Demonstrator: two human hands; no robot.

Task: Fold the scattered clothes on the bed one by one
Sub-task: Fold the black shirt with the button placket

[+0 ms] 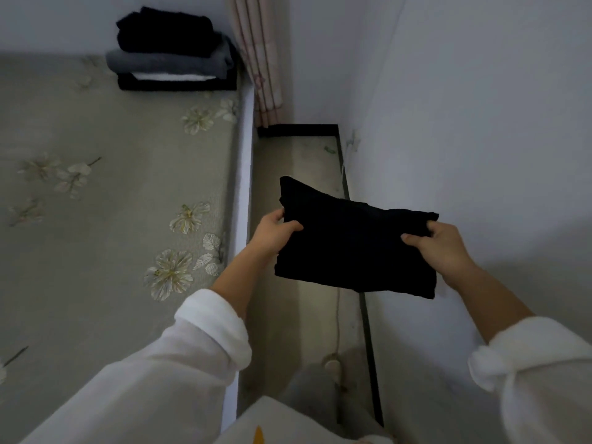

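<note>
A folded black garment (352, 245) hangs in the air over the floor strip between the bed and the wall. My left hand (272, 232) grips its left edge, thumb on top. My right hand (439, 248) grips its right edge, fingers curled over the cloth. A stack of folded clothes (169, 49) in black, grey and white sits at the far corner of the bed (96, 203), well away from both hands.
The bed has a grey-green floral cover and a pale side edge (245, 174). A pink curtain (259, 56) hangs at the far corner. A white wall (464, 107) stands close on the right, and a thin cable (336, 315) runs along the floor.
</note>
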